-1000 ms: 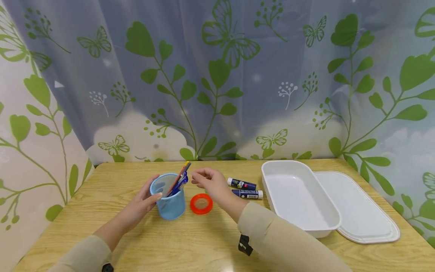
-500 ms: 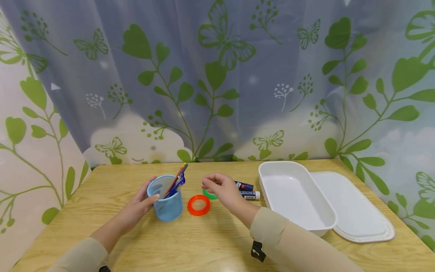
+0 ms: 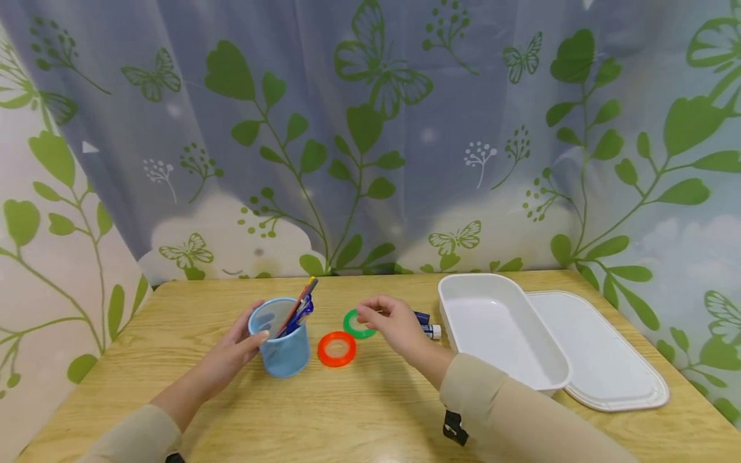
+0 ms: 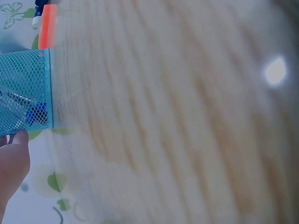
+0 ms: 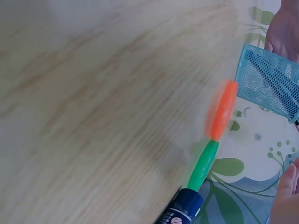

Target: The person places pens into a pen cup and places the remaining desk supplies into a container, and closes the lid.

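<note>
My left hand grips a light-blue mesh pen cup, its thumb at the rim and fingers round the far side. Several pens and pencils lean inside the cup, some blue. My right hand hovers with bent fingers beside a green ring; nothing shows in its grasp. Between cup and green ring lies an orange-red ring, flat on the table. Two dark-blue tubes with white ends, like glue sticks, lie partly hidden behind the right hand: a rear tube and a front tube.
A white rectangular tub stands to the right of the tubes. Its flat white lid-like panel lies beyond it, partly under the tub's edge. The wooden table ends at a printed curtain behind.
My right hand has drawn away from the cup to the right, uncovering the green ring and covering more of the tubes. The left hand still grips the cup. The view has turned slightly.
</note>
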A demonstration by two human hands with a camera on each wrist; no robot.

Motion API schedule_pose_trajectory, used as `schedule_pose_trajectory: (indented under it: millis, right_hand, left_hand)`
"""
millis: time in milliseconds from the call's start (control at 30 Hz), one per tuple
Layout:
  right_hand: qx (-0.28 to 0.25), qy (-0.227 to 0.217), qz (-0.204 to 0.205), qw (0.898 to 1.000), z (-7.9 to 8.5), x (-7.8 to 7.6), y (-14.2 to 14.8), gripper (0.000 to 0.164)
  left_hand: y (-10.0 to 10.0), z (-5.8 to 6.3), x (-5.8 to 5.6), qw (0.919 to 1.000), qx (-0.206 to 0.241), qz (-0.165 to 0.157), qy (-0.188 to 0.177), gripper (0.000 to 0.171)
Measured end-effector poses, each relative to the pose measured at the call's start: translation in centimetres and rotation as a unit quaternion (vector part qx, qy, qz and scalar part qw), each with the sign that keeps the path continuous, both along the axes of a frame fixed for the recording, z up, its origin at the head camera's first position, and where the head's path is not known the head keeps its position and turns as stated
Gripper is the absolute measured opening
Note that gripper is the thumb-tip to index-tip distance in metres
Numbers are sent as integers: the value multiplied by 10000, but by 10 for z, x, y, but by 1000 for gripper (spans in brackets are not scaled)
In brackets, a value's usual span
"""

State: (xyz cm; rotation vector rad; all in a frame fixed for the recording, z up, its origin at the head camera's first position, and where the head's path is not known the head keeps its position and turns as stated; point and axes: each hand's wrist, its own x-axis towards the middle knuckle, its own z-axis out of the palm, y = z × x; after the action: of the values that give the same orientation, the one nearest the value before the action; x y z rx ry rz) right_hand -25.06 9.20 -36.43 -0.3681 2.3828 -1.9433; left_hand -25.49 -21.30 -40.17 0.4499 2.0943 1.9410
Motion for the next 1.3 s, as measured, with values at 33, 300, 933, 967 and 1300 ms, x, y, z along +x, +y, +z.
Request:
schedule_pose_trajectory:
  millis: [33,300,933,967,1300]
  right_hand:
    - [24,-17,1,10000,-1,0,0,28]
    - [481,18,233,9986,-6,0,-1,23]
    - [1545,56,971,9832,-22,-13,-12,38]
    - [1558,35,1004,9827,-22,-13,-13,39]
    - [2039,-27,1156,9722,-28,-14,-18,61]
  left_hand:
    - [0,1,0,10000,-25,-14,1,68]
    - [-1,1,0,10000,-29,-23,-28,70]
    - [1,3,-2,10000,-50,25,-77,71]
    - [0,3,-1,10000,-55,29,-65,71]
    - [0,0,-1,10000,29,27,-70,71]
